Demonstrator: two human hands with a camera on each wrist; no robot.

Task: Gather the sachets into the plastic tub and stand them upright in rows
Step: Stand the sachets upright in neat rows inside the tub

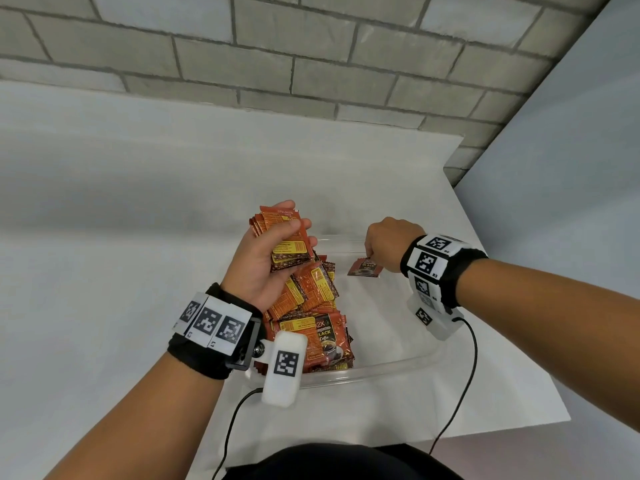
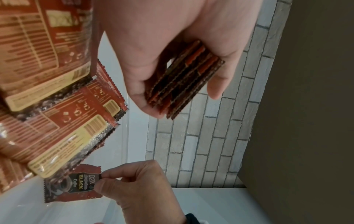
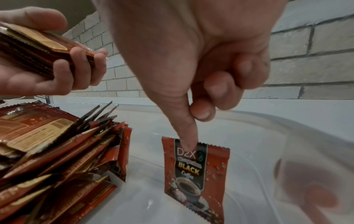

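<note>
My left hand (image 1: 277,251) grips a stack of red coffee sachets (image 1: 282,237) above the tub's left side; the stack's edges show between thumb and fingers (image 2: 184,81) in the left wrist view. My right hand (image 1: 384,247) pinches the top edge of a single red sachet (image 1: 365,268) marked "BLACK Coffee", held upright with its lower end on the tub floor (image 3: 195,171). A loose heap of sachets (image 1: 311,317) fills the left part of the clear plastic tub (image 1: 398,362).
The tub sits on a white table (image 1: 104,237) near its right edge (image 1: 512,306). A grey brick wall (image 1: 311,57) stands behind. Wrist camera cables (image 1: 464,393) trail off the table's front edge.
</note>
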